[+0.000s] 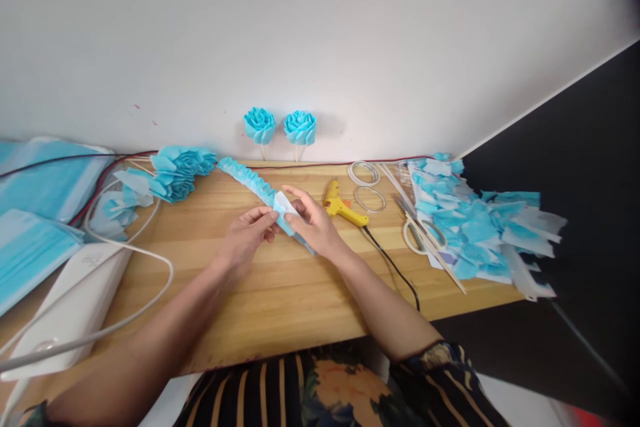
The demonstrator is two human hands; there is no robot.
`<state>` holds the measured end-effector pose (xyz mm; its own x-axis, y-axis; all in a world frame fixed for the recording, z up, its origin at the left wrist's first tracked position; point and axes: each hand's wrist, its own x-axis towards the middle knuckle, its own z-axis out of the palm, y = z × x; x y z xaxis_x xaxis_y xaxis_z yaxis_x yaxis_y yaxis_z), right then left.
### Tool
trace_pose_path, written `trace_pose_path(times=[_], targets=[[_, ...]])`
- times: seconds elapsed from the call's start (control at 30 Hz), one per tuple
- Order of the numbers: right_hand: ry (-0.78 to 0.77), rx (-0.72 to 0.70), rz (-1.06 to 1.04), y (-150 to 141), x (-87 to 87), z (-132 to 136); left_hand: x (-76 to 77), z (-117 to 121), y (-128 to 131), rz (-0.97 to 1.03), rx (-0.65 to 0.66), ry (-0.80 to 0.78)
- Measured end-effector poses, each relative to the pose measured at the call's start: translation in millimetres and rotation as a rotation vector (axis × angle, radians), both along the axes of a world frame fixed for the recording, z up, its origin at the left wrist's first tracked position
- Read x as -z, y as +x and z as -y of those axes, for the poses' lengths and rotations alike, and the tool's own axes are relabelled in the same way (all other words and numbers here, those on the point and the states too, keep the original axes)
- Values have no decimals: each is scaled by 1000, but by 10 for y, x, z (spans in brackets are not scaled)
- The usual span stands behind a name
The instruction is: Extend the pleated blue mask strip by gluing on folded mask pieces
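Observation:
A long pleated strip of light blue, fabric-like material (247,179) lies slantwise on the wooden table. Its near part turns into a flat piece with a white face (284,203) between my hands. My left hand (253,228) pinches the strip's edge with thumb and fingertips. On the other side, my right hand (313,221) grips the same flat part, thumb on top; some of its fingers are hidden. A narrow blue end (306,247) pokes out below my right hand. To the right of it lies a yellow hot glue gun (346,207) with a black cord.
Two blue fabric roses (260,125) on sticks stand against the wall. More blue roses (175,173) lie at left, near blue sheets (35,247), a white power strip (75,300) and looping cables. Tape rolls (364,173), scissors (415,237), sticks and blue scraps (465,227) occupy the right.

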<state>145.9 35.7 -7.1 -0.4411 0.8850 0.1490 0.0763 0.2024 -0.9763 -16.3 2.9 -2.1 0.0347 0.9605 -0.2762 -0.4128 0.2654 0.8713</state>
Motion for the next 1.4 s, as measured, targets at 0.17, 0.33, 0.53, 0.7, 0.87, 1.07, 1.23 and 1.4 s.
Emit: trace_pose_path(times=[0.17, 0.33, 0.53, 0.7, 0.87, 1.07, 1.23, 1.4], targets=[[134, 55, -11, 99, -74, -60, -45, -17, -53, 54, -60, -4], [675, 53, 273, 157, -155, -106, -68, -25, -85, 48, -101, -1], [917, -15, 404, 79, -95, -103, -21, -13, -67, -45, -98, 34], [873, 55, 395, 66, -33, -100, 25, 5, -44, -129, -97, 62], [740, 119, 290, 54, 6, -84, 18, 13, -18, -201, -148, 80], [543, 165, 186, 14, 5, -55, 2, 1, -8, -233, -167, 69], [274, 186, 108, -20, 22, -49, 3, -7, -8, -248, -143, 63], [60, 213, 84, -51, 48, -38, 40, -13, -6, -240, -122, 76]])
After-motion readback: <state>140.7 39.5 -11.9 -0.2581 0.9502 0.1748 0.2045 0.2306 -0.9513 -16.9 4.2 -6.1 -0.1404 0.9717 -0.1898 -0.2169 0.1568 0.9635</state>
